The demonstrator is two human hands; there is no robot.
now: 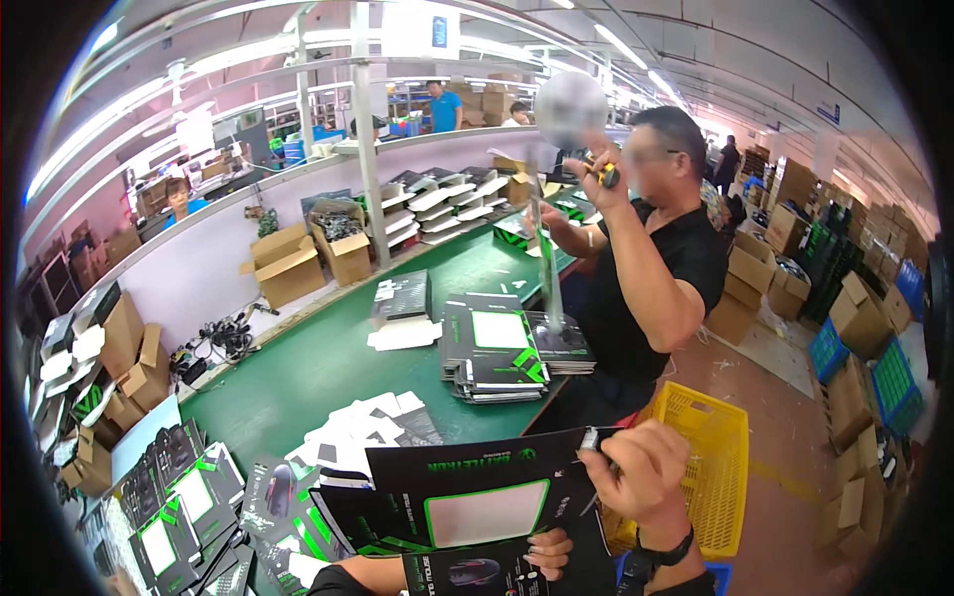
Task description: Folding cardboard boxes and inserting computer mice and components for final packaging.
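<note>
A black cardboard box point(393, 467) with green trim and a light window panel is tilted up in front of me. My left hand point(549, 553) curls its fingers over the lower part of the box, on a flap with a picture of a computer mouse. At the upper right corner, my right hand point(641, 472) is closed in a pinch. A small whitish piece point(589, 438) shows at its fingertips against the box edge; its kind is unclear. The right wrist wears a dark watch point(641, 568).
Across the green table point(308, 348), a co-worker point(666, 238) holds a flat sheet and a yellow-black tool. Stacked flat black boxes point(487, 348), white-backed cartons point(368, 427) and printed boxes point(179, 507) lie around. A yellow crate point(711, 467) stands at right.
</note>
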